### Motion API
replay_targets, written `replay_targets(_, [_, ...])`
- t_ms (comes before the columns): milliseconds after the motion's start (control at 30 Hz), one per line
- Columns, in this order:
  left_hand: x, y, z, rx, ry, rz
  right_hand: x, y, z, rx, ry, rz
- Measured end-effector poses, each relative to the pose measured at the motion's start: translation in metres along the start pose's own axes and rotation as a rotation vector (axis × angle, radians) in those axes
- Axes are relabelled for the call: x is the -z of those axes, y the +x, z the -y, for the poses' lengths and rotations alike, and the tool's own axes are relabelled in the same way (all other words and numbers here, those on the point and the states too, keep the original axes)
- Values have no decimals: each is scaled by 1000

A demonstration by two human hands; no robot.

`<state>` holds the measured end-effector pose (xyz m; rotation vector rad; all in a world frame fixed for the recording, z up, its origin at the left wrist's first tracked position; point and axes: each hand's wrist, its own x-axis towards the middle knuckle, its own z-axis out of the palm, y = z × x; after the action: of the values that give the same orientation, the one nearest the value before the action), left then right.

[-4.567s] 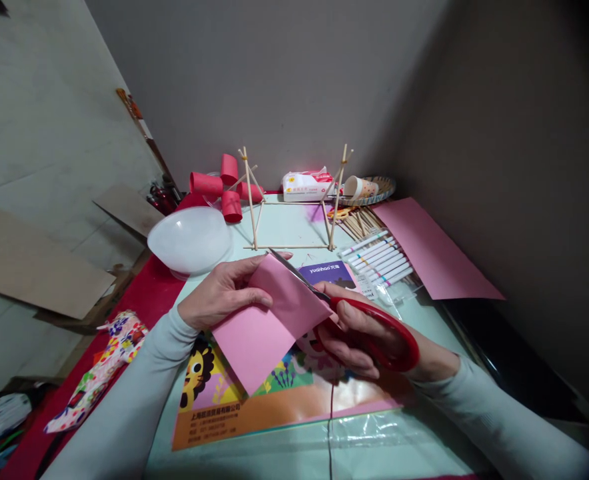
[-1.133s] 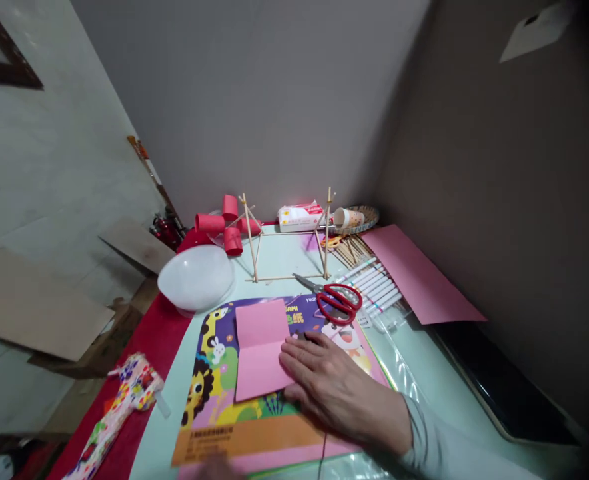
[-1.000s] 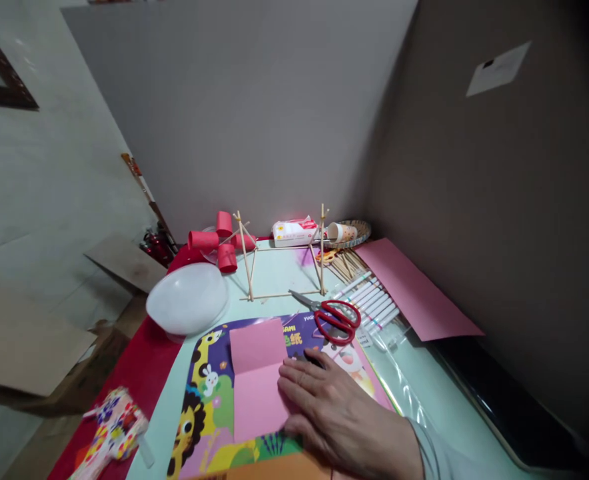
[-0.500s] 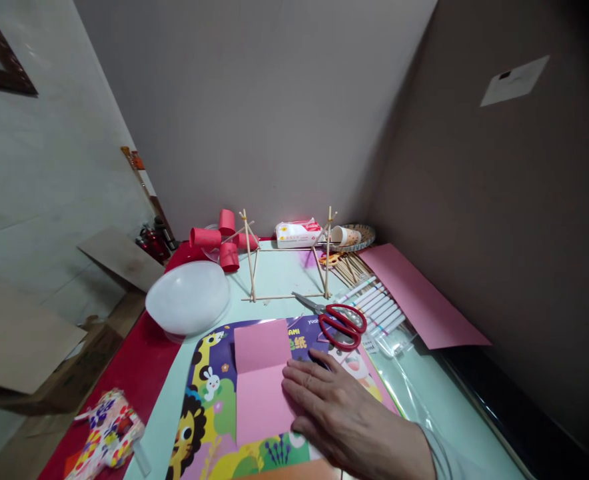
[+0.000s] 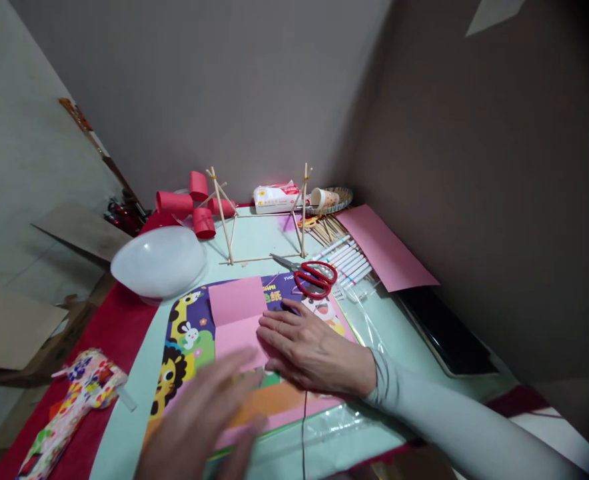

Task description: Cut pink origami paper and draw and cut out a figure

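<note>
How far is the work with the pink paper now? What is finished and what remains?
Done: the small pink paper sheet lies creased on the colourful paper pack, and the red-handled scissors are set down beside it. In hand: the right hand presses the sheet flat while the blurred left hand hovers near. Left: the large pink sheet looks uncut.

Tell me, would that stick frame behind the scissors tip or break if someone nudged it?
Probably both. The stick frame looks built of thin skewers joined only at the corners, so likely light, easy to slide and fragile. Its tall crossed uprights on a narrow base suggest it could tip.
</note>
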<state>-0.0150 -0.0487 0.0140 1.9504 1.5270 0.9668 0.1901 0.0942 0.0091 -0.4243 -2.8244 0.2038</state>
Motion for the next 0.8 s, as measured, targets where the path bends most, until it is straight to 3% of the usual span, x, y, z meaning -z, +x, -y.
replay_targets(67, [2, 16, 16, -37, 253, -166, 0, 0, 1, 10, -25, 3])
replay_targets(100, [3, 22, 23, -44, 336, -162, 0, -1, 2, 15, -36, 0])
replay_targets(267, [1, 37, 43, 55, 541, 94, -5, -2, 0, 54, -65, -3])
replay_targets(400, [0, 42, 45, 45, 506, 77, -6, -4, -6, 19, -15, -35])
replay_targets(600, [7, 50, 38, 20, 248, -127, -4, -6, -18, -141, 83, -275])
replay_targets(700, [7, 55, 37, -28, 225, -249, 0, -6, -18, -196, 185, -453])
replay_targets(800, [5, 58, 44, -89, 232, -283, 6, -6, -19, -286, 311, -654])
